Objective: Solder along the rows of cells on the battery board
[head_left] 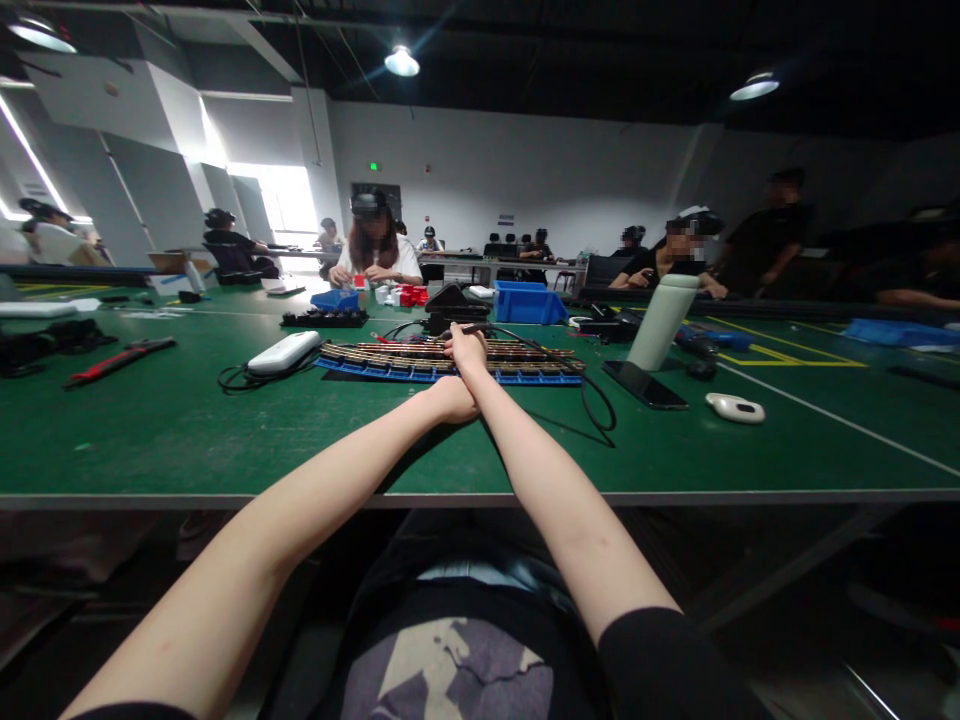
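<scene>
My right hand (pixel 466 351) is stretched out over a blue rack (pixel 450 372) filled with rows of small brown parts, and its fingers are closed on a thin dark tool with a black cable (pixel 592 385) running off to the right. My left hand (pixel 452 398) is curled shut and pressed against my right wrist, just in front of the rack on the green table (pixel 187 430). Whether anything is inside the left hand is hidden.
A white power bank (pixel 283 353) with a cable lies left of the rack; a red-handled tool (pixel 120 360) is farther left. A white bottle (pixel 663 322), a phone (pixel 643 384) and a white mouse-like device (pixel 736 408) sit to the right. Blue bins (pixel 529 302) and other seated people are behind.
</scene>
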Demonstrator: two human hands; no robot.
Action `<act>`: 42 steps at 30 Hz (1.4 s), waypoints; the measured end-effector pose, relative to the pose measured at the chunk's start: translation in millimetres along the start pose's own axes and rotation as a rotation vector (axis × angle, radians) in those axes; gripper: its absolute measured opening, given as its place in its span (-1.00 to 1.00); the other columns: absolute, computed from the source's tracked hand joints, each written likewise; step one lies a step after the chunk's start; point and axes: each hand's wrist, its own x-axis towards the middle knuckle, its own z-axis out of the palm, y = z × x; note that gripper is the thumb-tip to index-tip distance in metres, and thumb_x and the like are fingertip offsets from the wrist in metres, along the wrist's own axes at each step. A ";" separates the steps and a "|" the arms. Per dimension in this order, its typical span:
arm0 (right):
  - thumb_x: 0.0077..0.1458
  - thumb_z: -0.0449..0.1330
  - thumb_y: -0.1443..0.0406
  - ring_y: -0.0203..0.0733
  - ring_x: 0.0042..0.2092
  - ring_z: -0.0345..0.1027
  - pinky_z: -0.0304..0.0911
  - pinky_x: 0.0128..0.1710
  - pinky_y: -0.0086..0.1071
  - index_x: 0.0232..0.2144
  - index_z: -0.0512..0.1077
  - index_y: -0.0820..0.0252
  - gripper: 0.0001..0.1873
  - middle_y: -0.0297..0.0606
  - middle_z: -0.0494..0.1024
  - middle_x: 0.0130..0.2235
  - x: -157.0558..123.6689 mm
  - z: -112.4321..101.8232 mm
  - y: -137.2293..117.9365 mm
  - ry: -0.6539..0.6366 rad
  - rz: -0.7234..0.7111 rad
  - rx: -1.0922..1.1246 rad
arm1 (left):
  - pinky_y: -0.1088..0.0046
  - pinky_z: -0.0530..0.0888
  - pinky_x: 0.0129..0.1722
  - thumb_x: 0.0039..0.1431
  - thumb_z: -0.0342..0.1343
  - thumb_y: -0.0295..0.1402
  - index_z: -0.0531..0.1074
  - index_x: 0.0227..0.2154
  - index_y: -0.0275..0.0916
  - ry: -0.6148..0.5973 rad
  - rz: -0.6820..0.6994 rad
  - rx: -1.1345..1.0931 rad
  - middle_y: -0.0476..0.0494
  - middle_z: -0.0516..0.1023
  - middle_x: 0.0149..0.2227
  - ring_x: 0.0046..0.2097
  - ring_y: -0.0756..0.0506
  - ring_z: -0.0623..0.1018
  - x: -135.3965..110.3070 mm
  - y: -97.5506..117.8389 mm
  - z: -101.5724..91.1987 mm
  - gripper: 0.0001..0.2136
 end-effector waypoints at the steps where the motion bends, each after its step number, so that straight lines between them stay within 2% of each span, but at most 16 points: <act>1: 0.13 0.06 0.10 -0.33 -0.55 0.37 0.34 -0.42 -0.45 -0.41 0.42 0.20 -0.69 -0.39 0.41 -0.60 1.0 0.4 0.9 0.005 0.002 -0.002 | 0.37 0.31 0.10 0.25 -0.15 -0.31 0.36 0.08 -0.22 -0.002 -0.001 -0.002 -0.18 0.40 0.10 0.12 -0.18 0.39 -0.1 0.0 -0.2 -0.61; 10: 0.13 0.04 0.08 -0.29 -0.50 0.41 0.34 -0.38 -0.44 -0.42 0.43 0.18 -0.68 -0.38 0.43 -0.59 5.6 2.1 5.6 0.012 -0.007 -0.042 | 0.42 0.32 0.07 0.25 -0.15 -0.33 0.38 0.05 -0.22 0.005 0.022 0.013 -0.17 0.43 0.08 0.10 -0.15 0.42 0.9 -0.2 1.1 -0.63; 32: 0.11 0.05 0.06 -0.28 -0.50 0.40 0.33 -0.39 -0.43 -0.45 0.41 0.17 -0.67 -0.38 0.42 -0.60 4.4 1.6 5.0 0.016 0.003 -0.025 | 0.36 0.34 0.07 0.26 -0.16 -0.30 0.37 0.06 -0.24 0.002 0.002 -0.005 -0.20 0.41 0.09 0.09 -0.19 0.42 -2.3 2.2 -2.5 -0.62; 42: 0.12 0.06 0.09 -0.32 -0.58 0.35 0.32 -0.42 -0.44 -0.48 0.41 0.19 -0.67 -0.40 0.40 -0.61 4.3 3.7 5.8 0.011 -0.004 0.015 | 0.37 0.34 0.06 0.25 -0.16 -0.31 0.36 0.06 -0.22 -0.012 0.012 0.010 -0.18 0.41 0.09 0.09 -0.18 0.42 -0.1 0.4 -0.6 -0.62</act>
